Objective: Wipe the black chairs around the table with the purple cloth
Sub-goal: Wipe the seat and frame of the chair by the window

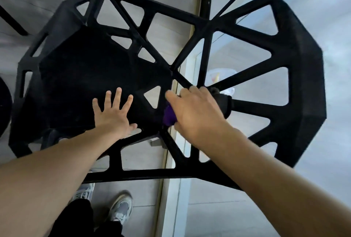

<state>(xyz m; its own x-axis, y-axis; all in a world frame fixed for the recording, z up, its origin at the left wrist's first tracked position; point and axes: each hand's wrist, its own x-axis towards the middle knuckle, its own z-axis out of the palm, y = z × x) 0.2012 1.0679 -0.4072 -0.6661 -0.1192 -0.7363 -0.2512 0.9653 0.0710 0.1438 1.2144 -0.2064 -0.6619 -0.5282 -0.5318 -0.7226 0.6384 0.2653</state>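
Note:
I look straight down on a black chair (79,69) with a lattice of angular cut-outs; its seat is at the left and its open-work backrest (296,62) spreads to the right. My left hand (114,113) lies flat on the seat, fingers spread, holding nothing. My right hand (193,111) is closed on the purple cloth (169,116), pressed against the chair where seat and backrest meet. Only a small bunch of the cloth shows under the hand.
A glass wall with a pale frame (178,189) runs under the chair from top to bottom. Grey tiled floor lies to the left. My feet in grey sneakers (121,208) stand at the bottom. A dark round object (4,103) sits at the left edge.

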